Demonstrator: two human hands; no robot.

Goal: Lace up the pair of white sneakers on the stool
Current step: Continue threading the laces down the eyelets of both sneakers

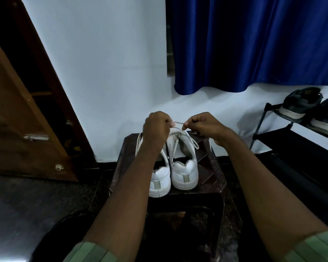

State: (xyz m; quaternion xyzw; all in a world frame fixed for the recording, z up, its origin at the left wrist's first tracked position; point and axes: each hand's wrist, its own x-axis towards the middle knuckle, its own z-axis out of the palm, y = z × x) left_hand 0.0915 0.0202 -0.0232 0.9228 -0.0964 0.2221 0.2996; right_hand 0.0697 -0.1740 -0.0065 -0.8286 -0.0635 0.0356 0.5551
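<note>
Two white sneakers stand side by side on a dark brown stool (212, 178), heels toward me. The left sneaker (159, 181) is partly hidden under my left forearm. The right sneaker (184, 167) has its white lace (178, 123) pulled up over the toe end. My left hand (156, 127) pinches one end of that lace, and my right hand (201, 125) pinches the other end, so a short stretch of lace runs between them above the shoe. A loose loop of lace (194, 143) hangs on the right sneaker's side.
A brown wooden door (27, 114) leans open at the left. A blue curtain (254, 44) hangs behind at the right. A black shoe rack (284, 137) at the right holds dark sneakers (301, 104). A white wall stands behind the stool; the floor is dark.
</note>
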